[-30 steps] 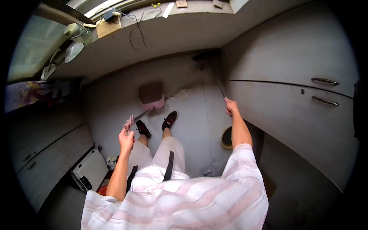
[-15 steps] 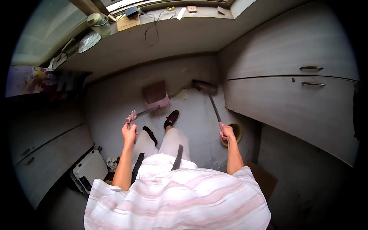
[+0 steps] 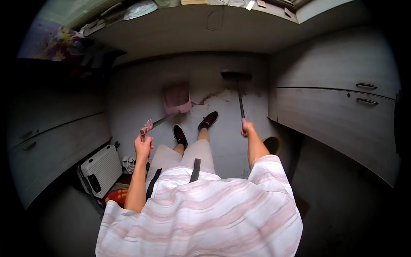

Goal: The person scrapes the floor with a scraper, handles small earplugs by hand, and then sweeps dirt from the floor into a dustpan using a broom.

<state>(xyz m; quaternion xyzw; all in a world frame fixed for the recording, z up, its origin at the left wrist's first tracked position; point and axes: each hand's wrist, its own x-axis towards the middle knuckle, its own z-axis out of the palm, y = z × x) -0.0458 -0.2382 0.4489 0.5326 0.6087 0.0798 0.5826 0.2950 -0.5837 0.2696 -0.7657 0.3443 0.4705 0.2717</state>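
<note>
Clasping one dustpan (image 3: 177, 98) in the left hand (image 3: 144, 145), one broom (image 3: 240, 100) in the right hand (image 3: 246, 127).

Likely a home: suitcase (image 3: 102, 168), cabinets (image 3: 325, 112)

A white ribbed suitcase (image 3: 102, 169) is standing just beside some pale shoes (image 3: 128, 163). A cabinet (image 3: 317, 115) at the right is showing 2 handles (image 3: 367, 86); a yellow-rimmed round container (image 3: 279, 146) is sitting near it. A thin cable (image 3: 207, 20) is dangling below the windowsill (image 3: 276, 13).
</note>
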